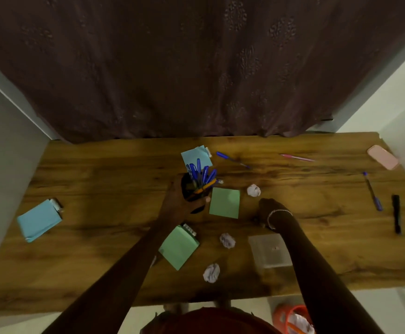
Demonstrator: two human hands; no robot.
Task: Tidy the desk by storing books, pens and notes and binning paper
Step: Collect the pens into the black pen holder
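My left hand [179,201] grips a black pen holder [192,191] full of several blue pens, held at the desk's middle. My right hand [269,208] rests on the wooden desk [100,179] to the right, fingers curled, with a bracelet on the wrist; what it holds, if anything, is hidden. Loose pens lie apart: a blue pen [231,159], a pink pen [296,157], a second blue pen [372,191] and a black marker [396,213]. Green notes [225,202] and a green pad [178,248] lie nearby. Crumpled paper balls [254,190] [227,240] [211,273] are scattered.
Two blue pads lie at the left [38,220] and behind the holder [195,154]. A clear plastic box [269,250] sits under my right forearm. A pink case [383,157] lies at the far right corner. An orange bin [293,319] with paper stands on the floor. A dark curtain hangs behind.
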